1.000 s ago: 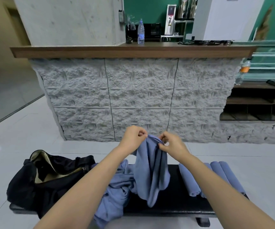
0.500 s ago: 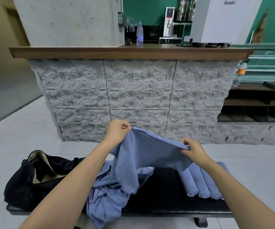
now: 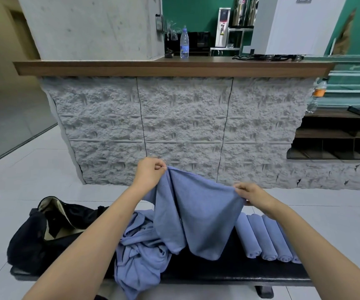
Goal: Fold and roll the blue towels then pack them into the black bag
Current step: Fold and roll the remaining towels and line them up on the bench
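— Two hands on it?
— Yes: left hand [image 3: 150, 174] and right hand [image 3: 252, 194] each pinch a top corner of the blue towel [image 3: 196, 213], which hangs above the bench [image 3: 228, 269]; the black bag [image 3: 34, 241] sits at the bench's left end.

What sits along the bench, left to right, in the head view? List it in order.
black bag → heap of loose towels → held towel, pinched between left hand and right hand → row of rolled towels

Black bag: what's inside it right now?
The black bag gapes open, showing pale lining and dark folds; nothing blue shows inside. Its deeper interior is shadowed, so I cannot tell.
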`<state>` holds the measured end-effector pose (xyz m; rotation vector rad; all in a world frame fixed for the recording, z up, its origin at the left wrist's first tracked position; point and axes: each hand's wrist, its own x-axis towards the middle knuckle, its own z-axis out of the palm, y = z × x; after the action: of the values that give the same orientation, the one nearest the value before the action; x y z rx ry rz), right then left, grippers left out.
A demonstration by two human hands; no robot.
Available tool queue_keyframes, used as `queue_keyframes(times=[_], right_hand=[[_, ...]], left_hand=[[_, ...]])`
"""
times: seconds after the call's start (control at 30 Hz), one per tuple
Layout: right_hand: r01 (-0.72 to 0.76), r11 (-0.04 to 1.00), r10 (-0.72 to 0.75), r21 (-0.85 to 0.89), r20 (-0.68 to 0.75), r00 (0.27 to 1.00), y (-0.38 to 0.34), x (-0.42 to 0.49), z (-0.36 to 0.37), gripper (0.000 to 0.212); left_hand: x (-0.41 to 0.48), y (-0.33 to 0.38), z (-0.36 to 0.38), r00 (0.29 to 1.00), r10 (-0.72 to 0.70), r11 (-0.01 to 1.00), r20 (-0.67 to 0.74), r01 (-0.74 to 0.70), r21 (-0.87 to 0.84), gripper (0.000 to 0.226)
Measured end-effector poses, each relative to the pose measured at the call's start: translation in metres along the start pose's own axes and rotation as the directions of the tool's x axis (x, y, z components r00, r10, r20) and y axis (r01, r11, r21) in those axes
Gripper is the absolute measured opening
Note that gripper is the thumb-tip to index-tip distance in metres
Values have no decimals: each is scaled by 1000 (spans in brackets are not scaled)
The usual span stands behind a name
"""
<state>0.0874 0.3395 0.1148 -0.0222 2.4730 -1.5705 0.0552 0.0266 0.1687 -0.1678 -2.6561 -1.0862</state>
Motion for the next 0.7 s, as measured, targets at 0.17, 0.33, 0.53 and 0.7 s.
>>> queue_keyframes(times=[0.17, 0.33, 0.53, 0.7], right_hand=[[-82, 905, -67, -418, -330, 942, 0, 12, -3, 14], [246, 966, -254, -81, -476, 842, -29, -1, 7, 14], [400, 866, -464, -300, -187, 866, -70, 17, 57, 29], [424, 833, -441, -357, 37, 897, -76, 26, 62, 19]], left_hand=[[1, -4, 4, 1000, 3, 1000, 29, -2, -11, 18], [-1, -5, 9, 997, 20, 999, 77, -16, -47, 17], [-9, 29, 31, 936, 216, 971, 277, -176, -163, 14], [-11, 26, 30, 915, 293, 942, 278, -225, -251, 7]])
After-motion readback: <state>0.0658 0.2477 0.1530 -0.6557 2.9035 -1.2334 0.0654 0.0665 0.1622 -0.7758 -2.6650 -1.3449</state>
